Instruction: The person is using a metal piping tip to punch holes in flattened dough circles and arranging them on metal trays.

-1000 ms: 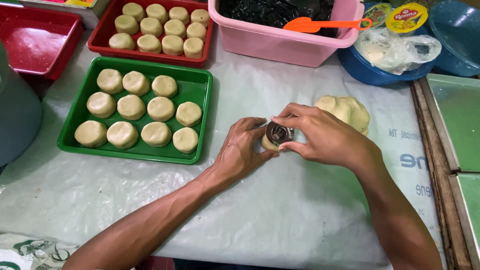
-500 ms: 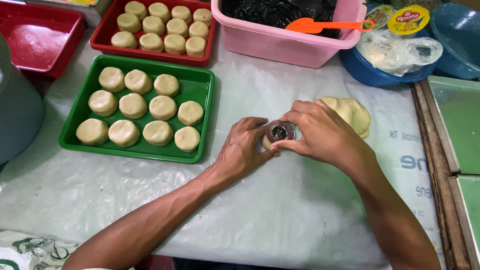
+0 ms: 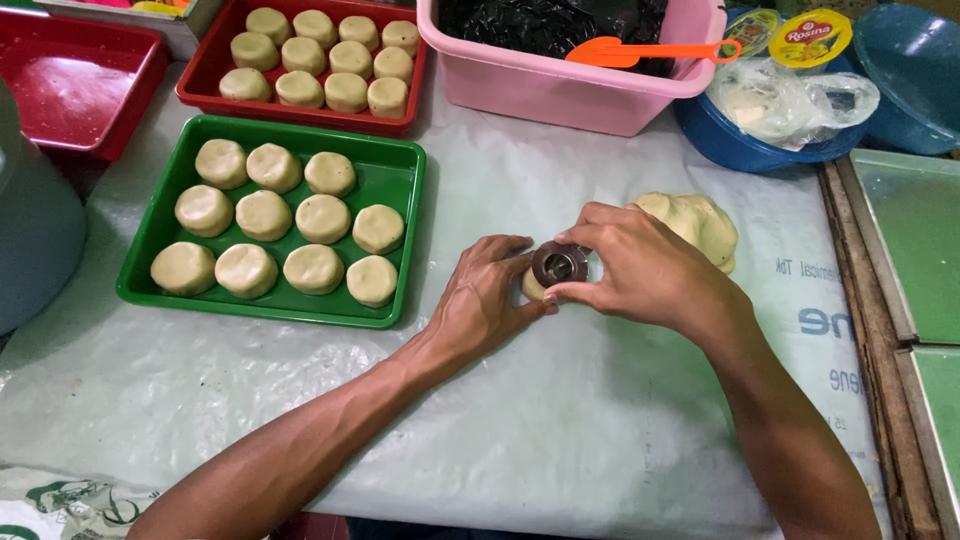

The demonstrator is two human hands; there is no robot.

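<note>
Head view showed both hands, left hand [image 3: 483, 300] and right hand [image 3: 640, 270], gripping a round metal mould [image 3: 559, 264] on dough mid-tabletop, with ten pressed cakes filling the green tray [image 3: 400, 250] and a dough lump [image 3: 697, 224] left.

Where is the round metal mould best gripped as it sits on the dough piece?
Probably by its rim, from above: the round metal mould sits flat on the dough piece, open face up, as the right hand pinches it while the left hand steadies it.
</note>
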